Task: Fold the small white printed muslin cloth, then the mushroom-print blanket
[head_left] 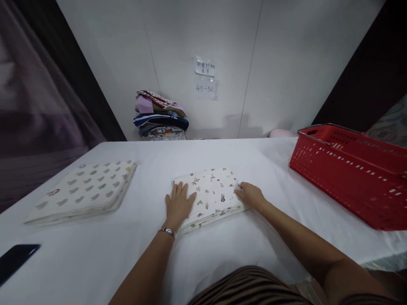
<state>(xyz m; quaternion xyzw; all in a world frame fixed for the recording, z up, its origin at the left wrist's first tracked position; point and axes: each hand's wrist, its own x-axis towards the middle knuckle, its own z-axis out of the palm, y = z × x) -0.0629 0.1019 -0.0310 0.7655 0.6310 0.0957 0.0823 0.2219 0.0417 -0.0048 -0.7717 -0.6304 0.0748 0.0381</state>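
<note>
A white folded cloth (210, 195) with small printed figures and leaves lies in front of me on the white-covered table (146, 262). My left hand (179, 203) rests flat on its left side, fingers spread, a metal band at the wrist. At the cloth's right edge, my right hand (252, 195) holds the border between bent fingers; its thumb is partly hidden. Farther left lies a second folded cloth (92, 186), white with rows of grey shapes and a few coloured figures, touched by neither hand.
A red plastic basket (343, 178) with metal handles stands on the table's right side. Beyond the far edge a pile of folded fabrics (162, 116) rises against the wall. A dark flat object (17, 258) lies at the near left. Paper notes (205, 67) hang on the wall.
</note>
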